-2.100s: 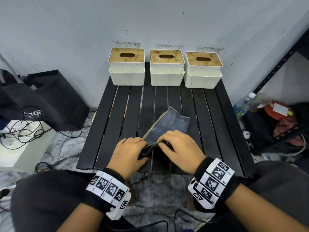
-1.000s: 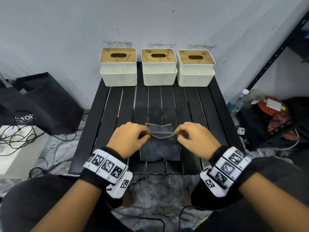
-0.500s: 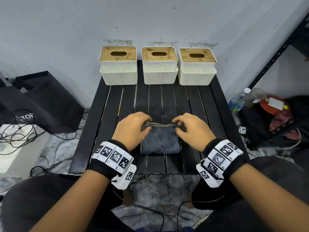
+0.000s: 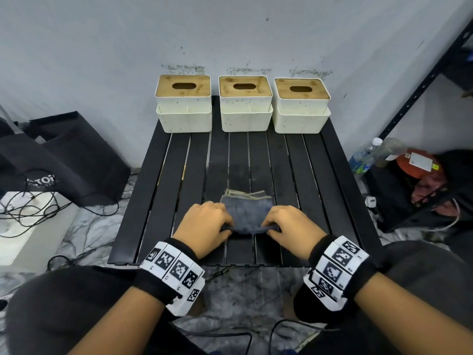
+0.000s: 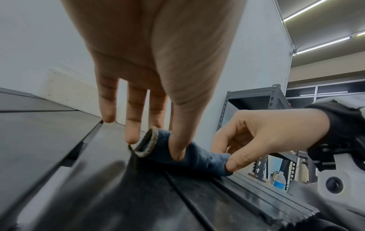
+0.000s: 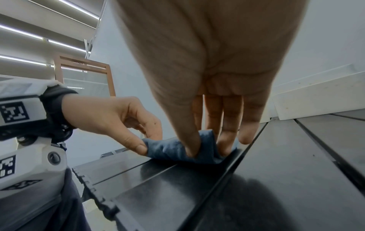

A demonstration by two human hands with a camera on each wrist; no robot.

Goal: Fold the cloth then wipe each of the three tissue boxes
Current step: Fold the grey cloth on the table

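Note:
A small folded blue-grey cloth [image 4: 247, 211] with a tan hem lies on the black slatted table [image 4: 320, 190], near its front edge. My left hand [image 4: 207, 226] pinches the cloth's near left corner [image 5: 158, 150] between thumb and fingers. My right hand [image 4: 289, 226] pinches the near right corner [image 6: 205, 148] the same way. The near edge is lifted a little off the slats. Three cream tissue boxes with wooden slotted lids stand in a row at the table's far edge: left [image 4: 183, 106], middle [image 4: 245, 106], right [image 4: 301, 107].
A grey wall rises right behind the boxes. Black bags [image 4: 64, 160] and cables lie on the floor to the left. A dark metal shelf [image 4: 422, 80] stands at the right, with bottles [image 4: 363, 157] and clutter at its foot. Bare slats separate cloth and boxes.
Both hands laid the cloth's lifted edge over, leaving it folded smaller. They then slid back from the far edge to the near edge and now pinch its near corners.

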